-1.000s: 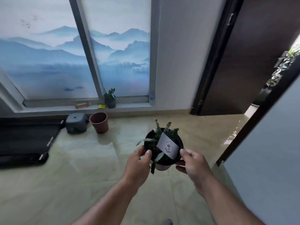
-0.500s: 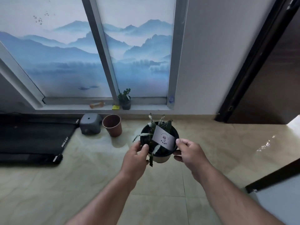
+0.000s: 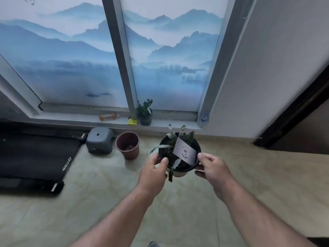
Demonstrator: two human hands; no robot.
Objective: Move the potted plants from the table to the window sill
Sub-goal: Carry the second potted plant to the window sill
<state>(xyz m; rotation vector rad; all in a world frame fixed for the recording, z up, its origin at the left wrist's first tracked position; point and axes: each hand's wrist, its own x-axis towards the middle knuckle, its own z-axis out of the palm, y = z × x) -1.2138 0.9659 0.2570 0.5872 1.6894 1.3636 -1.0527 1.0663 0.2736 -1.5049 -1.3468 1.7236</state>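
**Ann:** Pale floor tiles [image 3: 249,184] ran up to a low window sill [image 3: 178,123] under a frosted window [image 3: 71,59] printed with blue mountains, and one small potted plant [image 3: 145,113] stood on that sill already, close by the window frame's centre post

**Bo:** And the one in play, the carried pot [image 3: 179,154], was held up over the floor, short of the sill, with a white card [image 3: 185,151] stuck in its soil. Left hand [image 3: 153,175] gripped the near-left rim, thumb over the edge; right hand [image 3: 215,170] pinched the right rim, fingers curled below it

**Ann:** How would it handle, you reckon?

**Bo:** Looked like thin plastic, so fairly light, but loose soil makes it bottom-heavy and liable to spill if tipped. That rim probably flexes, too

**Ann:** And those drooping leaves [image 3: 170,168] over the front edge?

**Bo:** Soft and easily snapped, I'd say. Hold the pot wall or the rim, never the foliage, and keep it upright

**Ann:** Landing spot?

**Bo:** Bare sill right of the small plant seemed likeliest. An empty brown pot [image 3: 128,145], a grey stool [image 3: 99,139] and a black mat [image 3: 35,157] sat on the floor to the left, away from that line
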